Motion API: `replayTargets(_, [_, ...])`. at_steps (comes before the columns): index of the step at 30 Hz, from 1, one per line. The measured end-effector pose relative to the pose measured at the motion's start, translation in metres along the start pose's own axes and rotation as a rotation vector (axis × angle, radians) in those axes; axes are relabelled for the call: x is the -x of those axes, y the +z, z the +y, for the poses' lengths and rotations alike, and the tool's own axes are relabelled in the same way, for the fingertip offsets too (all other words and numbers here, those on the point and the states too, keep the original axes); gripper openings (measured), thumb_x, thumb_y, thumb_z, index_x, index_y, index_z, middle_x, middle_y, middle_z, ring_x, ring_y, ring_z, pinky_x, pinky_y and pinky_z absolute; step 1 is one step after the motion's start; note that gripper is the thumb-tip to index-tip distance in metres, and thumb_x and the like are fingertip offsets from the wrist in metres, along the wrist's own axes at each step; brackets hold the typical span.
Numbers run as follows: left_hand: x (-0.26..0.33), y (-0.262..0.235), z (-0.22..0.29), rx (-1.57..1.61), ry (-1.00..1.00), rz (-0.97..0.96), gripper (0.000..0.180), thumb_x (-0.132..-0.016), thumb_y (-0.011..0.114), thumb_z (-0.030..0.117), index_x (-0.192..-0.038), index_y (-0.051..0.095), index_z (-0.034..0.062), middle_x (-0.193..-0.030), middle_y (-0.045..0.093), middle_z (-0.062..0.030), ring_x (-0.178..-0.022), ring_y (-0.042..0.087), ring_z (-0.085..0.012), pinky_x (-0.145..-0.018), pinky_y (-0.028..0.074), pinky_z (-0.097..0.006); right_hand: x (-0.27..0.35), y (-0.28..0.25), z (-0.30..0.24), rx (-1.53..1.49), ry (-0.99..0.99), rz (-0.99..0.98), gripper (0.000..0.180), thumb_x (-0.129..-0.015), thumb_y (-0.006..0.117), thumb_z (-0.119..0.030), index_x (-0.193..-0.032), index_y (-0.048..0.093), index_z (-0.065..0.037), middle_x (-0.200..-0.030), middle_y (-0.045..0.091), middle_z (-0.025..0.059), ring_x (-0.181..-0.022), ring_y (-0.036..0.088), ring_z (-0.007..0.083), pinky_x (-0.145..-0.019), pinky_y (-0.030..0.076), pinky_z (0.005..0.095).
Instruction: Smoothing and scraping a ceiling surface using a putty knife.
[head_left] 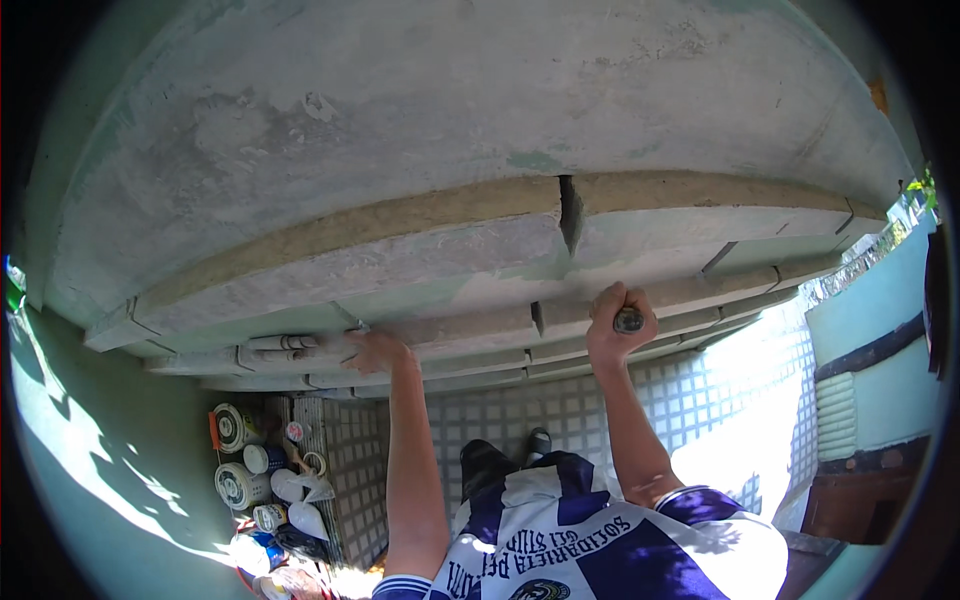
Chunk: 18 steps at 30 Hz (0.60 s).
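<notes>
My right hand is closed around a tool handle, whose dark round butt end faces me. The tool's working end is hidden by the fist, which is at a pale ledge in front of me. Farther left, my left hand rests on a ledge with its fingers apart, and I see nothing held in it. Beside it lie several pale, finger-like pieces that I cannot identify. The wall above is grey and patchy, with traces of green.
Stepped ledges with dark gaps run across the wall. Several buckets, tubs and bags stand at the lower left beside a ribbed grey panel. Below me is a checkered tile floor, brightly sunlit at right. A green wall bounds the left.
</notes>
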<state>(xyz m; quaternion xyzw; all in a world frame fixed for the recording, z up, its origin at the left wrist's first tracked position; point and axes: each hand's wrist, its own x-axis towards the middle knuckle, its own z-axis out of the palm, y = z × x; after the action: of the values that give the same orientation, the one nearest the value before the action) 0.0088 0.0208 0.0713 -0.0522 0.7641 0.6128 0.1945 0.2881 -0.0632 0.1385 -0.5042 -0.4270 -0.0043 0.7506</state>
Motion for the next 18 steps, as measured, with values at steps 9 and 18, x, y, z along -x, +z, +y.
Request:
replayTargets(9, [-0.001, -0.006, -0.005, -0.026, -0.018, -0.035, 0.095, -0.088, 0.047, 0.061, -0.147, 0.009, -0.0024, -0.133, 0.03, -0.0368, -0.116, 0.046, -0.0482, -0.085, 0.048, -0.054, 0.058, -0.028, -0.037, -0.167, -0.137, -0.142, 0.014, -0.08, 0.06, 0.0, -0.076, 0.048, -0.001, -0.065, 0.056, 0.0087, -0.057, 0.054, 0.018, -0.055, 0.044, 0.0271])
replayTargets(18, [-0.034, -0.047, -0.015, -0.031, 0.044, -0.67, 0.107, -0.092, 0.045, 0.059, -0.14, -0.026, -0.0047, -0.149, 0.007, -0.0304, -0.128, 0.039, -0.0332, -0.097, 0.042, -0.04, 0.083, -0.056, -0.057, 0.357, 0.127, -0.177, 0.017, -0.078, 0.065, -0.004, -0.093, 0.057, -0.003, -0.1, 0.051, 0.0129, -0.088, 0.055, 0.0246, -0.077, 0.045, 0.0336])
